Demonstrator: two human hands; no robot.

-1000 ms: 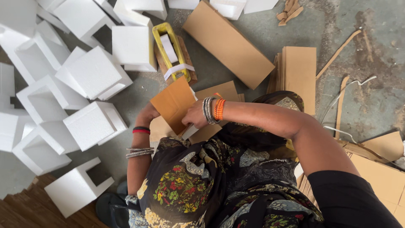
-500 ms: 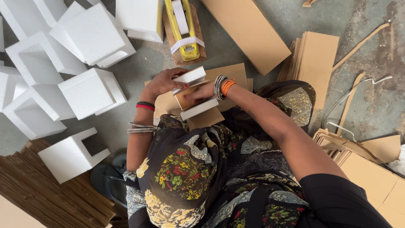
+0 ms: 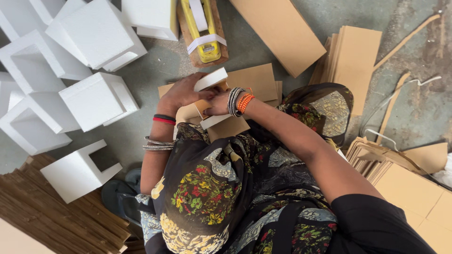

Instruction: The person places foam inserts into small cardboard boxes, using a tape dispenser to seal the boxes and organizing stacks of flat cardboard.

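While I look straight down, my left hand point(image 3: 181, 94) lies spread over the top of a white foam piece point(image 3: 210, 79), fingers curled round its near edge. My right hand point(image 3: 217, 104) is closed on the same bundle from the other side, thumb and fingers pinching the brown cardboard point(image 3: 203, 107) sandwiched between that foam piece and a second white slab point(image 3: 215, 121) beneath. The bundle sits just above my lap, over a stack of flat cardboard sheets point(image 3: 254, 81) on the concrete floor point(image 3: 414, 108). Bangles on my right wrist hide part of the grip. White foam corner blocks point(image 3: 96, 99) crowd the left side, near but not touching my hands. A yellow tape dispenser point(image 3: 203, 33) rests on a wooden board just beyond the bundle. A long cardboard box point(image 3: 278, 30) and more folded sheets point(image 3: 353, 61) lie to the right, well apart.
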